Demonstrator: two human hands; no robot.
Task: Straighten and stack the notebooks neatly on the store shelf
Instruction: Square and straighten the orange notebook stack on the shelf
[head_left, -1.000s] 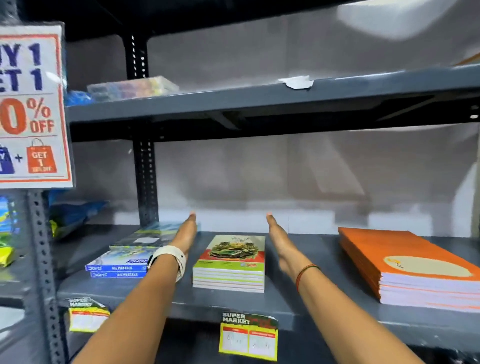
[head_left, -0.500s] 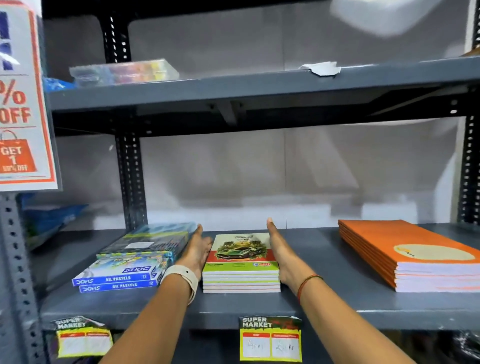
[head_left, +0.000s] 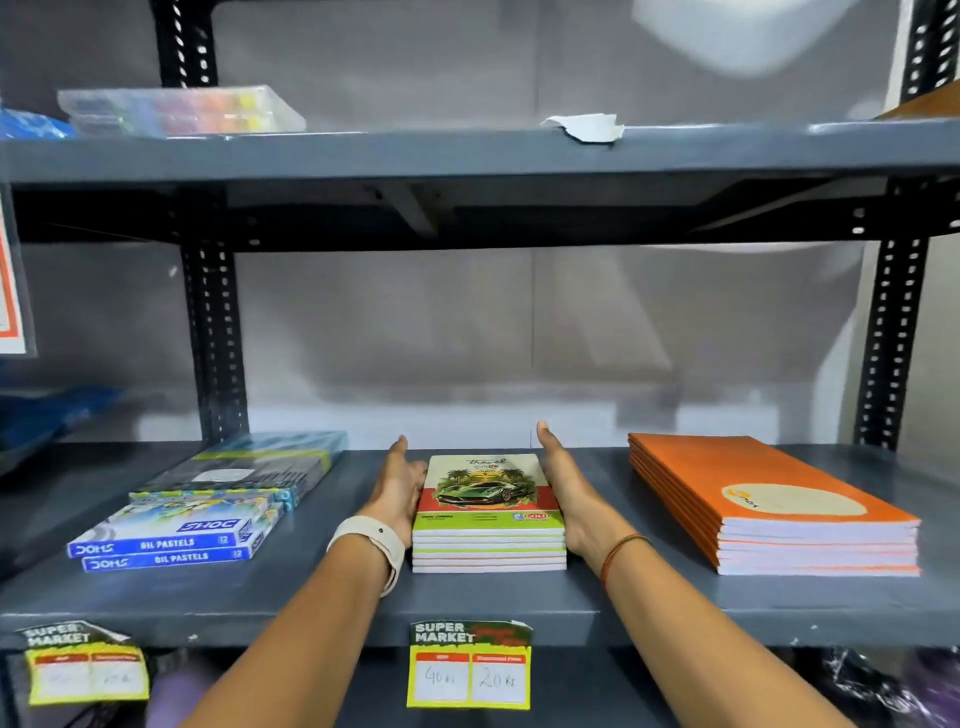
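Observation:
A small stack of notebooks (head_left: 488, 512) with a green car on the top cover lies in the middle of the grey metal shelf (head_left: 597, 597). My left hand (head_left: 397, 488) presses flat against the stack's left side, fingers straight and pointing back. My right hand (head_left: 563, 488) presses flat against its right side in the same way. The stack's edges look even between my palms. A taller stack of orange notebooks (head_left: 769, 499) lies to the right, apart from my hands.
Boxes of oil pastels (head_left: 176, 540) and a darker flat box (head_left: 249, 462) lie left of the stack. The upper shelf (head_left: 467, 150) holds a clear plastic case (head_left: 176, 109). Price tags (head_left: 470, 665) hang on the shelf's front edge. Black slotted uprights (head_left: 213, 338) stand at both sides.
My hands have closed in from apart to press flat against both sides of the car-cover stack. The view has shifted closer and more centred on the shelf.

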